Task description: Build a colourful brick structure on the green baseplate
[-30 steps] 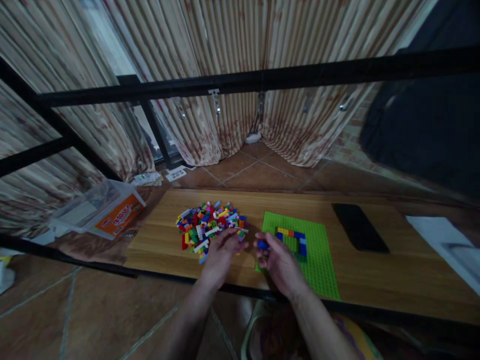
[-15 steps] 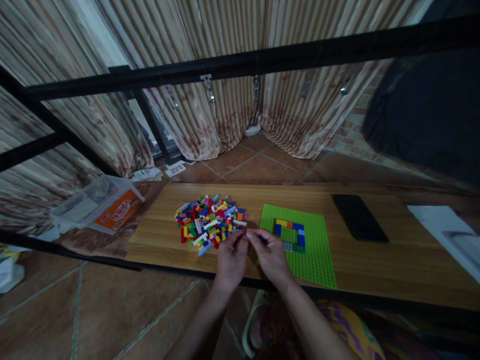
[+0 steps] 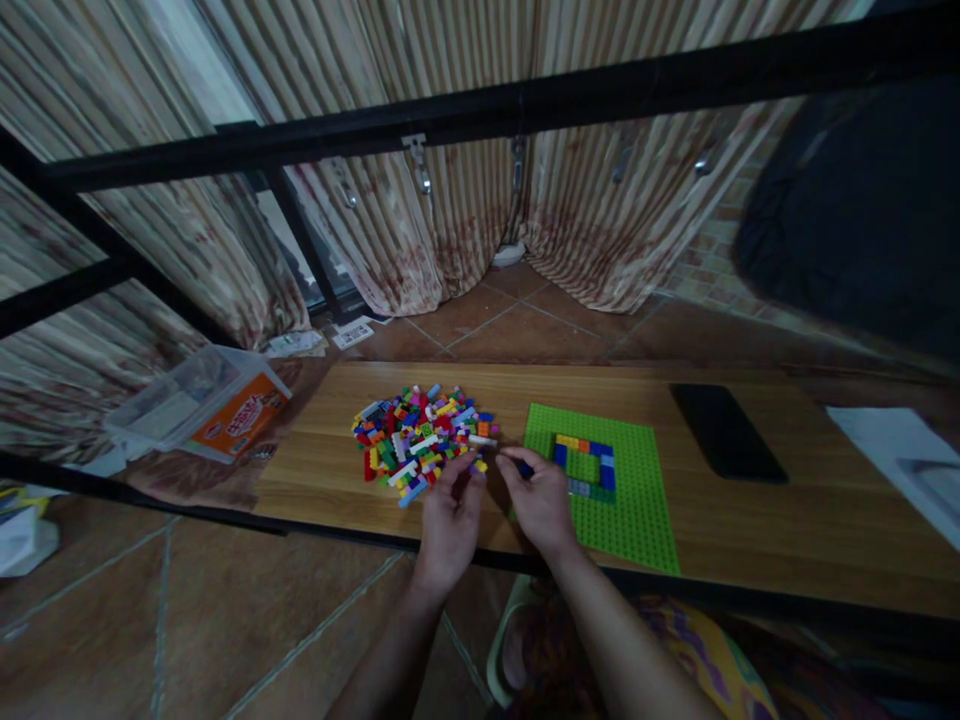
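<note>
My left hand (image 3: pixel 448 520) is closed at the right front edge of a heap of mixed toy bricks (image 3: pixel 420 440). Between its thumb and fingertips shows a small yellow brick (image 3: pixel 481 466). A short gap away, my right hand (image 3: pixel 538 497) has thumb and index finger pinched together; whatever they hold is too small or hidden to make out. Just right of that hand lies a green baseplate (image 3: pixel 637 530), partly covered by it. On the plate stands a rectangular ring of bricks (image 3: pixel 608 470), mostly blue with yellow, orange, grey and green parts.
A black phone-like slab (image 3: pixel 727 432) lies right of the baseplate on the wooden table (image 3: pixel 315 440), with white paper (image 3: pixel 892 455) beyond it. On the floor at left sits a clear plastic box (image 3: pixel 202 405). A black metal bar (image 3: pixel 480 110) crosses in front of the curtains.
My hands, together at the fingertips before, have come apart. The left has moved slightly left toward the heap, and a yellow brick now shows at its fingertips. The view has shifted slightly.
</note>
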Motion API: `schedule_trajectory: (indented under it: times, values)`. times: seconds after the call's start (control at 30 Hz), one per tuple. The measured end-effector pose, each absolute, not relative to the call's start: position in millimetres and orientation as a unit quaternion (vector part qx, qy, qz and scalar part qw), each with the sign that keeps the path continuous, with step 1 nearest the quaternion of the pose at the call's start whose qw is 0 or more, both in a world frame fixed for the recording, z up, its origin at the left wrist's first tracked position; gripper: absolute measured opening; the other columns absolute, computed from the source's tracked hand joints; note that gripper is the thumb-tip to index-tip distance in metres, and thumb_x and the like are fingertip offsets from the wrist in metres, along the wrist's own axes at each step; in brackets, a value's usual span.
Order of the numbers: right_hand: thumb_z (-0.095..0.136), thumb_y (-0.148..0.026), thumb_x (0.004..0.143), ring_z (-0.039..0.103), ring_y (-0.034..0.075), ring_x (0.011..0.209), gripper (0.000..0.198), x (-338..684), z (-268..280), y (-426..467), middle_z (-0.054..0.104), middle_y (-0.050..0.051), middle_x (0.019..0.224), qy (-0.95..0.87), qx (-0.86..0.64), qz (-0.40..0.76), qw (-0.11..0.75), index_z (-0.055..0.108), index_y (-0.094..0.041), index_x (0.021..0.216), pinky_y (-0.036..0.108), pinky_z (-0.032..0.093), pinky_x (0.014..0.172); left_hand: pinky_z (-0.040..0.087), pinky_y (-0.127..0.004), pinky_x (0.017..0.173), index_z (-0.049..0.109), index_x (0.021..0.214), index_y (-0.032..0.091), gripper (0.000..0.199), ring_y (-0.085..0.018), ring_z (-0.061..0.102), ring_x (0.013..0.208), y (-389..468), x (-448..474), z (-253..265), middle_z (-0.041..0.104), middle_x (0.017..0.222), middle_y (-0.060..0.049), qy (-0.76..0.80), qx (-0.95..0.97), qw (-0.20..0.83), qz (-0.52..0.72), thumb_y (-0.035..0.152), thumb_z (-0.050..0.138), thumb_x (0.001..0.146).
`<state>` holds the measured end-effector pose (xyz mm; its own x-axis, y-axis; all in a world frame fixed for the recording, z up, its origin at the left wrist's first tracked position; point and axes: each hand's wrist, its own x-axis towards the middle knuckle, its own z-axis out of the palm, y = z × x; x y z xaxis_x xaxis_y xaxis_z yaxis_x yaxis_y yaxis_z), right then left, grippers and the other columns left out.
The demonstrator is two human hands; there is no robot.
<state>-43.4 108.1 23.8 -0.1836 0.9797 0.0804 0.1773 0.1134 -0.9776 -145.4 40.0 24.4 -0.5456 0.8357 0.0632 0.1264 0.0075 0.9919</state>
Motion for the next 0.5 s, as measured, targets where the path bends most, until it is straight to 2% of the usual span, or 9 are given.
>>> schedule_trajectory:
  times: [0.2,0.37,0.5]
  values:
    - [0.058,-0.037,0.082,0.067,0.02,0.08,0.027,-45,26,108,0.075,0.004,0.09,-0.628,-0.447,0.492,0.406,0.073,-0.021,0.096,0.031,0.05,0.075,0.051,-0.03,0.085,0.061,0.119,0.02,0.036,-0.019,0.065,0.096,36,-151,16,0.069,0.107,-0.006,0.647,0.396,0.285,0.586,0.031,0.061,0.086]
    - [0.059,-0.047,0.081,0.066,0.02,0.078,0.034,-44,31,107,0.074,0.004,0.083,-0.587,-0.433,0.571,0.376,0.074,-0.018,0.089,0.03,0.049,0.074,0.051,-0.032,0.09,0.062,0.119,0.022,0.036,-0.02,0.065,0.102,39,-145,23,0.068,0.116,-0.007,0.615,0.383,0.305,0.618,0.028,0.063,0.084]
    - [0.062,-0.045,0.079,0.064,0.017,0.076,0.03,-45,35,104,0.073,0.003,0.08,-0.582,-0.391,0.613,0.364,0.074,-0.018,0.082,0.028,0.047,0.073,0.05,-0.032,0.094,0.063,0.117,0.023,0.036,-0.02,0.064,0.105,40,-142,29,0.067,0.118,-0.007,0.597,0.391,0.309,0.629,0.025,0.065,0.082]
